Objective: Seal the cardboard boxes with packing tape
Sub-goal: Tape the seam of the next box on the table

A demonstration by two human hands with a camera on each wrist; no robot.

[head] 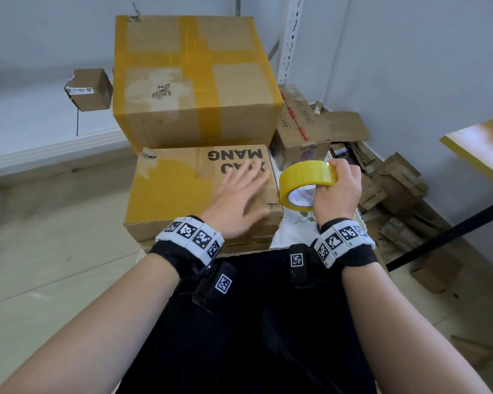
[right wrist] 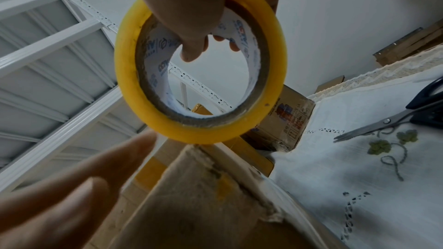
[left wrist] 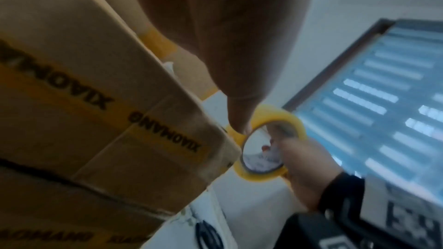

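Box (head: 182,191) printed "XIAOMANG" under left hand (head: 236,203); right hand (head: 339,189) grips tape (head: 305,183).

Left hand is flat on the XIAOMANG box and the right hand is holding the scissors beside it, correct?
Not quite. The right hand grips the yellow tape roll, not the scissors, which lie on the white cloth in the right wrist view. The head view shows the left hand flat on the XIAOMANG box.

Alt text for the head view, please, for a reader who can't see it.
A person's left hand lies flat on a taped cardboard box while the right hand grips a yellow tape roll beside it. A larger taped box sits behind.
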